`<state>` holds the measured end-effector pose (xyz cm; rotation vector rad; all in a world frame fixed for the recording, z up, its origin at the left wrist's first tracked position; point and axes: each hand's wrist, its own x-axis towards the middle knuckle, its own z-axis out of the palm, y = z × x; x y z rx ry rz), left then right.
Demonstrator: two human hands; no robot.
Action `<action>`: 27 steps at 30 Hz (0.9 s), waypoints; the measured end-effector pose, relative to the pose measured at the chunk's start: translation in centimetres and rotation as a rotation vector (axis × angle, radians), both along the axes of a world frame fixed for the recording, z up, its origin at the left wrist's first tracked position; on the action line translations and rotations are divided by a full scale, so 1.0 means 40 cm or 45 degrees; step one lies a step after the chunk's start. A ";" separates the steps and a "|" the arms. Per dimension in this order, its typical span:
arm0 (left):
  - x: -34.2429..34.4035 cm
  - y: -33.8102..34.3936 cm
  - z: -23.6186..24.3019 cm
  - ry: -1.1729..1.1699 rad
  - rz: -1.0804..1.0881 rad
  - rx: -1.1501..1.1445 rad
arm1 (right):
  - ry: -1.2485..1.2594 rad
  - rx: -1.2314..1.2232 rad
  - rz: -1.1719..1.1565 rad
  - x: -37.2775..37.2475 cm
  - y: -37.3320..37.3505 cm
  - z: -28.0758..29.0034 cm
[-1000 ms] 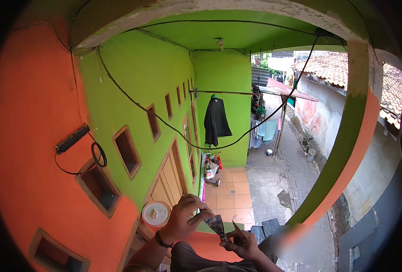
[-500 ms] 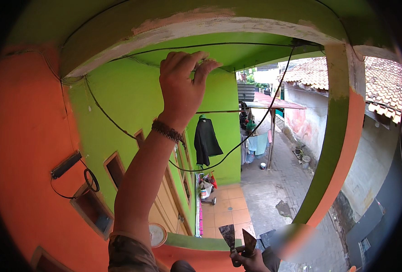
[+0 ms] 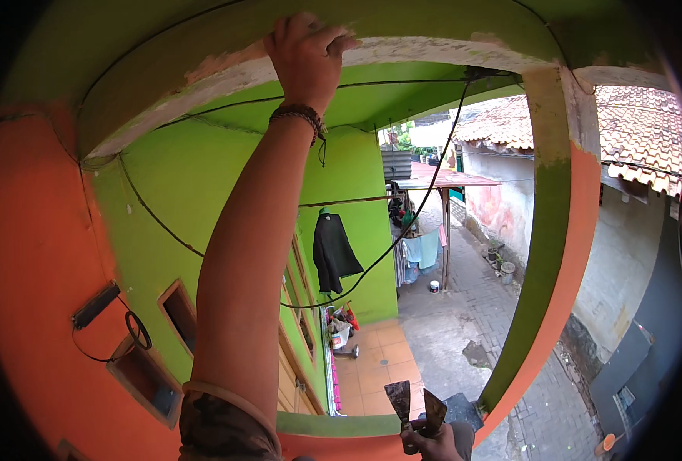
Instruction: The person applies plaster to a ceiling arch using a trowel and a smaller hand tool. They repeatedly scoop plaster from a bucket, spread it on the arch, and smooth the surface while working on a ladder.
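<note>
My left hand [image 3: 307, 60] is raised high, against the lower edge of a green-painted beam [image 3: 425, 21]. Its fingers and thumb are closed at the peeled strip [image 3: 433, 52], where pale plaster shows. What lies between the fingertips is too small to make out. Low in the view, my right hand [image 3: 439, 446] grips two putty knives together, blades up. One putty knife [image 3: 399, 399] has a wide, stained blade; the other putty knife [image 3: 434, 413] is brownish and leans beside it.
A black cable [image 3: 391, 250] sags across the opening behind my left arm. To the right stands a green and orange pillar [image 3: 560, 207]. A dark jacket [image 3: 331, 252] hangs by the green wall [image 3: 172, 180]. Below are a tiled porch floor [image 3: 375, 357] and a paved alley [image 3: 487, 315].
My left hand has risen from below the beam to its peeled edge. The view has shifted slightly. My right hand still holds both putty knives.
</note>
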<state>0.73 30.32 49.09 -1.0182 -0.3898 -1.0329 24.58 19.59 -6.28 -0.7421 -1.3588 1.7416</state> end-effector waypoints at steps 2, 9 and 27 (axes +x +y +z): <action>-0.005 0.007 0.003 -0.013 0.008 -0.032 | -0.019 0.016 0.005 0.005 0.006 0.005; -0.002 0.014 0.008 -0.023 0.026 -0.029 | -0.006 0.056 0.021 0.013 0.005 0.055; 0.001 -0.002 0.003 -0.038 0.063 -0.058 | 0.008 0.051 0.044 0.008 -0.001 0.077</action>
